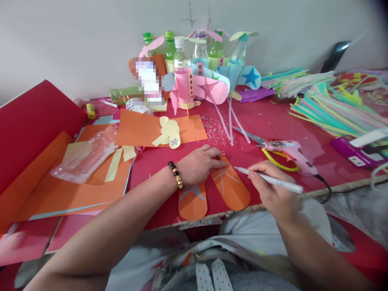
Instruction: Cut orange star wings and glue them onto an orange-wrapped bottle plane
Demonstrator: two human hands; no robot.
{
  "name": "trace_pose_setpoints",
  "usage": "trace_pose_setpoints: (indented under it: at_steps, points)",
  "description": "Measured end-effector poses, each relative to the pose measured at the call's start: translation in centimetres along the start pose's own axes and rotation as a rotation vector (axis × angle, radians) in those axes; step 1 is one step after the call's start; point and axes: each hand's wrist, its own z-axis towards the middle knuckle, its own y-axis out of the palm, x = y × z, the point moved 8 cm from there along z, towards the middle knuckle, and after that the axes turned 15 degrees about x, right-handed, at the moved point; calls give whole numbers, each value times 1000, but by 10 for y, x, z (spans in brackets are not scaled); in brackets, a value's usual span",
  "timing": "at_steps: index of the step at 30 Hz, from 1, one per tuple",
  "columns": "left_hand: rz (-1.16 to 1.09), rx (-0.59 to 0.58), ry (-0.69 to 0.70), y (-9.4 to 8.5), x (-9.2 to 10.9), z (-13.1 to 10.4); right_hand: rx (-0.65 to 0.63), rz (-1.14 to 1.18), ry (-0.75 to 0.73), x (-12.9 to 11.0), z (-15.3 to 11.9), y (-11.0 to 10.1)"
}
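Observation:
My right hand [274,188] is closed round a white marker pen [283,182], its tip just off the right edge of an orange paper strip with a rounded end [235,197]. Grey lines of a star are drawn on that strip. My left hand [200,163], with a beaded bracelet at the wrist, lies on the strip's upper end with its fingers stretched out. Under that hand and wrist is a second orange strip [192,208], which bears a filled grey star; its upper part is hidden.
Behind stand decorated bottle planes, among them a pink one [183,83]. Scissors [253,137] and a pink glue gun [298,155] lie right, beyond my right hand. Orange sheets [100,190] and a clear cut bottle [86,157] lie left; bundled strips [327,109] lie far right.

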Motion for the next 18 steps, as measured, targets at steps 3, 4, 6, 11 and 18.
trace_pose_setpoints:
  at_steps: [3, 4, 6, 11, 18]
  points:
    - [19, -31, 13, 1, 1, 0, -29, 1, -2, 1, 1, 3]
    - [25, -40, 15, 1, 1, 0, -33, 1, -2, 1, 1, 3]
    - [39, -53, 19, 1, 1, 0, -35, 0, 4, 1, 1, 4]
    - [65, -69, 29, 2, 1, 0, -37, -3, -1, 0, 1, 5]
    - [91, -98, 23, 1, 3, 1, -44, -1, -10, -2, 2, 6]
